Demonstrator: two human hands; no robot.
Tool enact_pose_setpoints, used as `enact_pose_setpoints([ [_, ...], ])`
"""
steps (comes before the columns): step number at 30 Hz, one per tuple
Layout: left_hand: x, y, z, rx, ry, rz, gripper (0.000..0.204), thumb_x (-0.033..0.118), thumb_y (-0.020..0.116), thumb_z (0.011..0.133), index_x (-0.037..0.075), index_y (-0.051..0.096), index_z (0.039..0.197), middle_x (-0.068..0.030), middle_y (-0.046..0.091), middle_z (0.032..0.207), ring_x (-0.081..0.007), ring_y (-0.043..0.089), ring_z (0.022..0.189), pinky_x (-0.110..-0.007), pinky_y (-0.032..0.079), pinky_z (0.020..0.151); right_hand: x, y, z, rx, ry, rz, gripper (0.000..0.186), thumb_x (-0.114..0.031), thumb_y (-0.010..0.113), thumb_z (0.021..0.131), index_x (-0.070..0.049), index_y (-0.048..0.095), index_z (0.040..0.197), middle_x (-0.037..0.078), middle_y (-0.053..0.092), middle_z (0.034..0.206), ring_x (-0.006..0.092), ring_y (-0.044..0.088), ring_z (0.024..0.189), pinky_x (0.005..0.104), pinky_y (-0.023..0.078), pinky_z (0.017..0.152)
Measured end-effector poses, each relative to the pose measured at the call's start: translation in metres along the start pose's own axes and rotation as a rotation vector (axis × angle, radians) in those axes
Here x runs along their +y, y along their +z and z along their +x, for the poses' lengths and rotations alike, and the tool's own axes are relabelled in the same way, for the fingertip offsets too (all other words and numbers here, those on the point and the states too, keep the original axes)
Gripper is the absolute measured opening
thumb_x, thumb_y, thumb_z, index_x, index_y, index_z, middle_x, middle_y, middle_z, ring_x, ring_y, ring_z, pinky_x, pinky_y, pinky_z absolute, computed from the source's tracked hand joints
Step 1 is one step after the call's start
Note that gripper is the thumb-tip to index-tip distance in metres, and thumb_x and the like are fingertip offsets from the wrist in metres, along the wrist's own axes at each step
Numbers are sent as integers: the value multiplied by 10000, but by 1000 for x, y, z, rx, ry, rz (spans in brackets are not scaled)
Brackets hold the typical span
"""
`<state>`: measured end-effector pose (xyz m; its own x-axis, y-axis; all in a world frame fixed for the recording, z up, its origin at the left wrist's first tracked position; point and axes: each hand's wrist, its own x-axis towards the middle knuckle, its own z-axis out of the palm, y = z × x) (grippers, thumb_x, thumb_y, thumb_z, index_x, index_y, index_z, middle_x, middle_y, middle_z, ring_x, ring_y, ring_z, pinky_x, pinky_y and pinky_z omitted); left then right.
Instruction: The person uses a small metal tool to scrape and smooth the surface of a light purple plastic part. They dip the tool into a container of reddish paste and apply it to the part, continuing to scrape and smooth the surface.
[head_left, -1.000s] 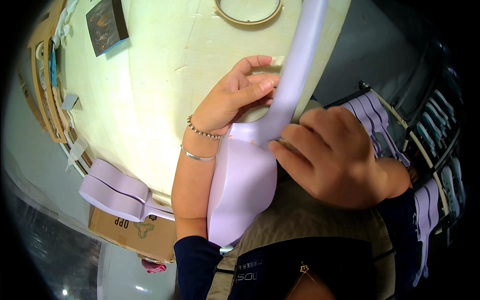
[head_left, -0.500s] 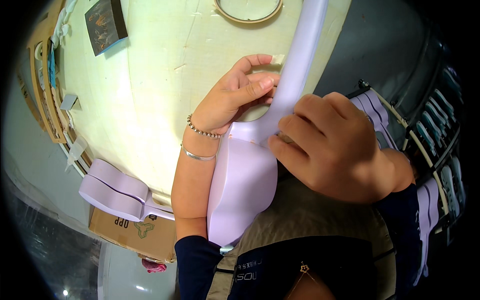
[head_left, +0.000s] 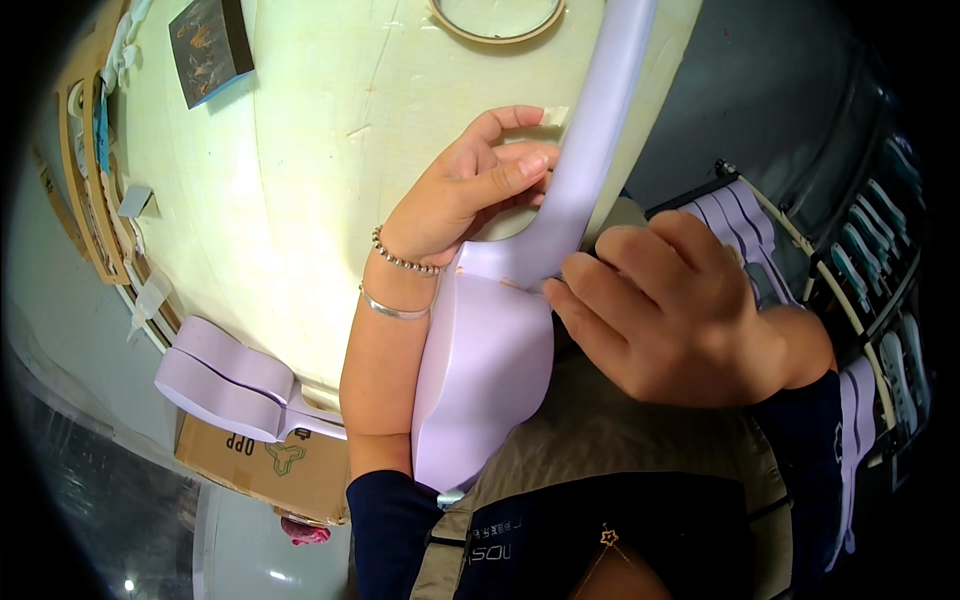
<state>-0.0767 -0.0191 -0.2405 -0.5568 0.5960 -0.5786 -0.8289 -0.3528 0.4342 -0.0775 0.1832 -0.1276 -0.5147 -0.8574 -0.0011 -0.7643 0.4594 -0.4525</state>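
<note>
The lilac instrument (head_left: 485, 370) lies between the hands: left hand (head_left: 465, 190) half-open beside the neck (head_left: 590, 140), touching a tape scrap (head_left: 556, 116); right hand (head_left: 680, 310) curled by the joint (head_left: 505, 281), its grip hidden from me. Light, steady pressure suits that seam.

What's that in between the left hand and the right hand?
The purple guitar's neck, near where it joins the body, lies between the left hand and right hand; the head view shows it.

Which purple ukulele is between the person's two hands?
The middle ukulele, with the left hand and right hand on either side; the other ukuleles are at lower left, or beyond the right hand.
</note>
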Motion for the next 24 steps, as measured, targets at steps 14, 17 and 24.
enact_pose_setpoints([
  [14,7,7,-2,29,-22,-67,610,200,660,909,-16,311,1360,-141,632,1137,-133,573,937,-259,469,866,7,22,16,146,-55,31,108,-83,677,643,-54,641,741,29,594,820,196,531,793,307,405,628],
  [17,5,6,-1,19,-15,-75,608,198,659,909,-16,312,1361,-138,633,1131,-133,572,938,-259,470,864,9,14,15,101,-72,26,107,-84,682,649,-50,646,743,28,593,821,196,530,795,310,403,626],
  [24,3,6,0,21,-3,-81,627,210,676,899,-22,320,1361,-132,634,1107,-134,576,940,-259,474,857,8,21,17,145,-41,75,135,-75,683,644,-36,663,771,38,591,818,196,528,786,315,398,607],
])
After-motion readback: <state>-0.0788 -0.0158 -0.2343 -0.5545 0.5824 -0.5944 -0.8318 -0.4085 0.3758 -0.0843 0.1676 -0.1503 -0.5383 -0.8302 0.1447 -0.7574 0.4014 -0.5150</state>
